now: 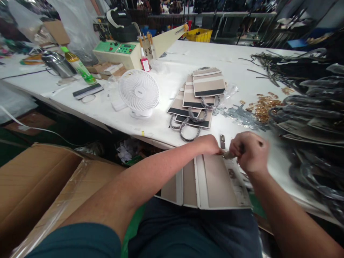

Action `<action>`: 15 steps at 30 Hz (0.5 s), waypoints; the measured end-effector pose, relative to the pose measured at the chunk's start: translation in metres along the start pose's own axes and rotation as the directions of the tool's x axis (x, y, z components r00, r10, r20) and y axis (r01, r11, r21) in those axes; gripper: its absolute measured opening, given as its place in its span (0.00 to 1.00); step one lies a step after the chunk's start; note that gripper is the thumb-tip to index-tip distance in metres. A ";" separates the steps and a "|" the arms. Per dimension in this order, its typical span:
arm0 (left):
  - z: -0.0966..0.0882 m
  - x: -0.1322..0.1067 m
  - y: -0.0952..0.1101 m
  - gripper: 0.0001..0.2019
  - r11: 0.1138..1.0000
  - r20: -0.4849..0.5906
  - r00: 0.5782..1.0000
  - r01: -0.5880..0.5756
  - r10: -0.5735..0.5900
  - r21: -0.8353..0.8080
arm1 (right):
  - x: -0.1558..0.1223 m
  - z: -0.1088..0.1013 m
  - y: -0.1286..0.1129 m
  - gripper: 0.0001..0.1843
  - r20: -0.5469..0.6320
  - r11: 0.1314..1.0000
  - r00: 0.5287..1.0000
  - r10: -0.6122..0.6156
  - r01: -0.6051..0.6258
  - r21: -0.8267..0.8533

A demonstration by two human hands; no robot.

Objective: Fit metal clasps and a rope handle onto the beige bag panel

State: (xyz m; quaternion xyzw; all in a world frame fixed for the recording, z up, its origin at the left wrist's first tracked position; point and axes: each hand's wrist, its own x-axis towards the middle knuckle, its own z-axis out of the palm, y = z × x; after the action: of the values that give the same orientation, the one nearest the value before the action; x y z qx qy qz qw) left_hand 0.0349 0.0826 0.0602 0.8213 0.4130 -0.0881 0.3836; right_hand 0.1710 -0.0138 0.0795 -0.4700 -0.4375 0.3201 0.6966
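Readable text: none that I can make out from here.
Fan badge: small mark on the hub of the white fan (139, 92), too small to read.
Machine panel: green keypads on the cream machine (118, 48), figures blurred.
Bottle label: green, on the bottle (79, 66), illegible.
Printed strip (237, 181) below my right hand (251, 152): dark marks, unreadable.

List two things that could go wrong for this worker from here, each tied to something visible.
1. The bag overhangs the table edge onto the lap, steadied only by the left hand; it may slip as the right hand works at its top edge.
2. The left hand sits right beside the metal piece that the right hand grips, so a finger could get pinched or poked.
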 end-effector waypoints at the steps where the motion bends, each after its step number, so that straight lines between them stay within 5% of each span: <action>1: 0.000 0.000 0.000 0.22 1.000 -0.001 1.000 0.003 -0.003 0.004 | -0.001 0.001 0.002 0.26 0.005 1.000 1.000 0.010 -0.010 -0.001; 5: 0.004 -0.006 -0.001 0.23 0.998 -0.064 0.997 -0.027 0.031 0.051 | -0.004 -0.001 0.010 0.24 0.032 1.000 0.999 0.011 -0.011 -0.007; 8: 0.018 -0.023 -0.003 0.21 0.990 -0.244 0.964 -0.080 0.106 0.116 | -0.006 -0.004 0.010 0.25 0.025 0.999 1.000 -0.016 0.017 -0.035; 11: 0.046 -0.056 -0.009 0.22 0.934 -0.472 0.816 -0.222 0.334 0.278 | -0.008 -0.006 0.010 0.25 0.015 0.995 0.999 -0.031 0.032 -0.099; 13: 0.070 -0.081 -0.014 0.26 0.849 -0.472 0.716 -0.347 0.515 0.399 | -0.009 -0.005 0.010 0.25 0.017 0.993 1.000 -0.025 0.027 -0.119; 15: 0.092 -0.101 -0.019 0.31 0.759 -0.378 0.673 -0.457 0.636 0.464 | -0.009 -0.004 0.010 0.25 0.025 0.993 0.999 -0.025 0.028 -0.118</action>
State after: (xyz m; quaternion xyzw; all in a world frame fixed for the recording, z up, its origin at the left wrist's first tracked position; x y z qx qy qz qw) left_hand -0.0287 -0.0373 0.0325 0.9517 0.2093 0.1874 0.1237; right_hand 0.1704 -0.0194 0.0670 -0.5007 -0.4700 0.2900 0.6665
